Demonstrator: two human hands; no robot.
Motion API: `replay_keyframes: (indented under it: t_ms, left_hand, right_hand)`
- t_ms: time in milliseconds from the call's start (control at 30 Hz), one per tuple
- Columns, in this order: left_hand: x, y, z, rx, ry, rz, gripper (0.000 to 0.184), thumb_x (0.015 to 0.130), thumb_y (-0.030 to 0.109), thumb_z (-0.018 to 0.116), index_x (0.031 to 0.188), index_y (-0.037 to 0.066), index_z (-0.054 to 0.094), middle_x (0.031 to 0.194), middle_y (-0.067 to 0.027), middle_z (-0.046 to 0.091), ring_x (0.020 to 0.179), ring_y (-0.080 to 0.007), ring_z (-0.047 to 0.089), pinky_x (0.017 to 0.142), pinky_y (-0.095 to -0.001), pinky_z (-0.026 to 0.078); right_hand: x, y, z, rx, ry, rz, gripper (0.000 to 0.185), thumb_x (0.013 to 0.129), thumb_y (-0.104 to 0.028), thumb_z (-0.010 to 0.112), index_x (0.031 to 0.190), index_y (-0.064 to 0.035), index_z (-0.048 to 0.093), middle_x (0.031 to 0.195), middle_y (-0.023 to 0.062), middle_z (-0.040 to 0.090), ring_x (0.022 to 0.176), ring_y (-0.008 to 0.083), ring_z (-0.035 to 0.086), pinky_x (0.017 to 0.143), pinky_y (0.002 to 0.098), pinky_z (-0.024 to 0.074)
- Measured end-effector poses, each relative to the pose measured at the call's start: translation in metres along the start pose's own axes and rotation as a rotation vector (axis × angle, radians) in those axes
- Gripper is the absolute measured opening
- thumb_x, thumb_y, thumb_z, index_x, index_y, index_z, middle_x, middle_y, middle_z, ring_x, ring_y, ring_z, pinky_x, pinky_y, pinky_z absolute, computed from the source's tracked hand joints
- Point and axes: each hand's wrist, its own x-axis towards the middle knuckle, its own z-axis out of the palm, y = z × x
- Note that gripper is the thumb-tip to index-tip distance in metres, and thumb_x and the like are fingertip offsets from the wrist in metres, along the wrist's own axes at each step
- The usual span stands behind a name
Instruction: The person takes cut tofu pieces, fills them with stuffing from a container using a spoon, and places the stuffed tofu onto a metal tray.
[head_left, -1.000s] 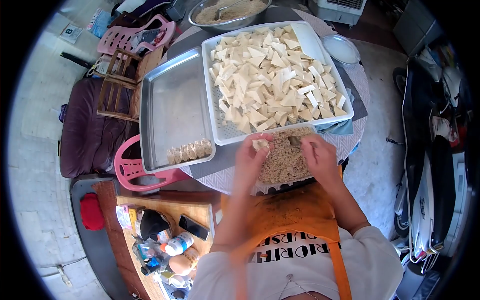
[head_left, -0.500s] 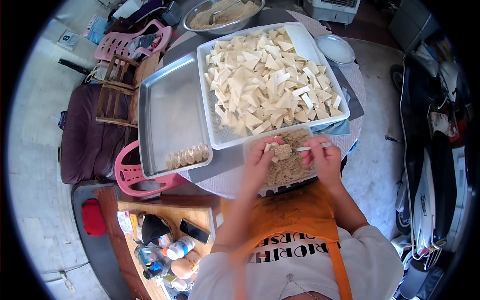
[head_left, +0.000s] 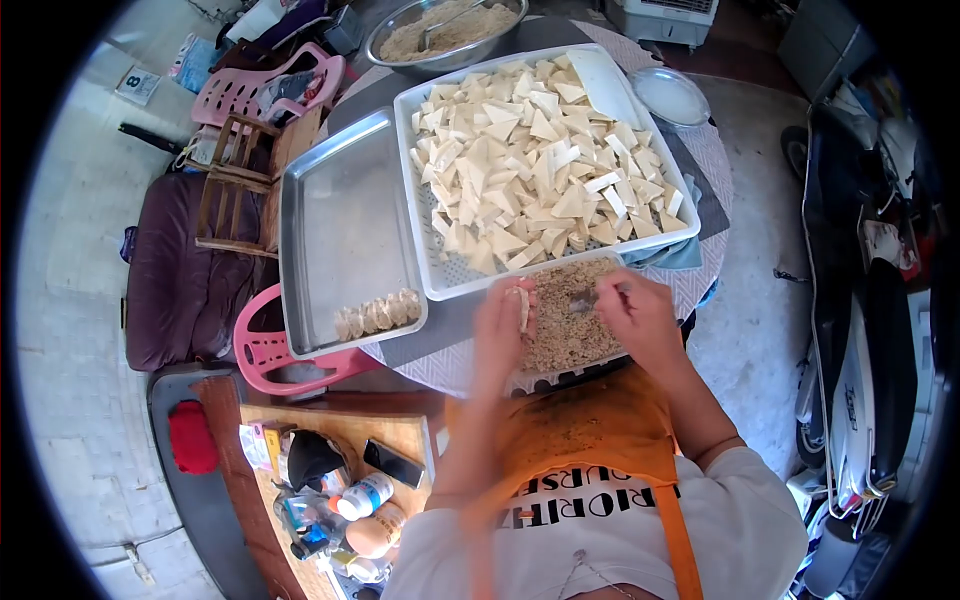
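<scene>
My left hand (head_left: 503, 322), blurred, is closed around a pale tofu piece (head_left: 522, 305) at the left side of a container of brown crumbly filling (head_left: 570, 335). Over the right side of that filling, my right hand (head_left: 640, 308) grips a metal spoon (head_left: 584, 299), whose bowl points left and down at the filling. Just beyond my hands stands a white perforated tray (head_left: 440, 285) heaped with cut tofu triangles (head_left: 540, 150). To the left lies a metal tray (head_left: 345, 220) with a short row of filled tofu pieces (head_left: 378, 315) in its near corner.
A steel bowl (head_left: 375, 45) of similar filling with a utensil stands at the table's far side. A clear round lid (head_left: 670, 97) lies at the far right. A low wooden table (head_left: 410, 425) at left bears a phone (head_left: 393, 462) and bottles. A motorbike (head_left: 860, 350) is at right.
The lump of filling seen at the tofu piece is no longer visible. My left hand has moved slightly left and turned. My right hand has tipped the spoon down toward the filling.
</scene>
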Motion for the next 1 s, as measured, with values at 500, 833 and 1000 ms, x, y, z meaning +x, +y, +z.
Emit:
replay_keyframes:
  t_ms: [500,833,1000]
  left_hand:
    - [-0.008,-0.001,0.021,-0.017,-0.029,-0.002,0.012,0.095,0.014,0.043,0.101,0.006,0.050,0.080,-0.0033,0.053,0.061,-0.0095,0.048,0.052,-0.0211,0.040]
    - [-0.001,-0.010,0.003,-0.199,-0.081,-0.041,0.017,0.097,0.019,0.042,0.102,0.007,0.052,0.086,-0.0025,0.055,0.072,-0.0104,0.052,0.062,-0.0236,0.043]
    - [-0.001,0.004,0.018,-0.349,0.056,-0.149,0.031,0.099,0.030,0.031,0.103,0.007,0.052,0.092,-0.0039,0.056,0.071,-0.0116,0.054,0.057,-0.0222,0.044]
  right_hand:
    - [-0.006,-0.005,-0.002,0.518,0.000,0.260,0.013,0.091,-0.009,0.052,0.085,0.0008,0.059,0.067,0.0082,0.061,0.052,0.0105,0.058,0.047,0.0213,0.0485]
    - [-0.006,-0.011,-0.015,0.428,0.084,0.103,0.018,0.094,-0.011,0.049,0.088,0.0018,0.059,0.071,0.0078,0.062,0.055,0.0100,0.059,0.051,0.0216,0.0484]
    - [-0.013,-0.007,0.006,0.623,0.025,0.241,0.018,0.095,-0.013,0.048,0.093,0.0023,0.058,0.072,0.0070,0.062,0.056,0.0097,0.058,0.053,0.0215,0.0490]
